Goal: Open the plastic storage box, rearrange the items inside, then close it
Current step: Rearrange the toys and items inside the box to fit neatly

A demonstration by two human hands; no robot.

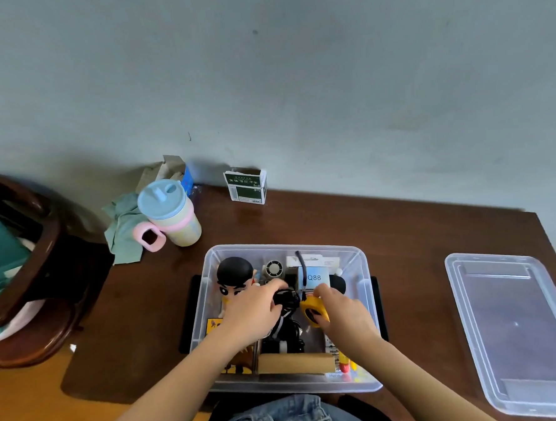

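The clear plastic storage box [358,270] stands open on the dark wooden table, full of small items. Its clear lid [518,329] lies flat to the right. Both hands are inside the box. My left hand [253,312] grips a black bundled object [287,299] at the box's middle. My right hand [344,310] holds a yellow round item with a black centre [314,312]. A black-haired cartoon figurine [235,274] stands at the box's back left. A blue-white "Q88" carton [315,277] sits at the back. A wooden block [295,363] lies along the front wall.
A pastel cup with a blue lid and pink handle [169,217] stands on the table's back left beside a green cloth [123,232]. A green-white carton [246,187] stands by the wall. A dark wooden chair [29,267] is at the left.
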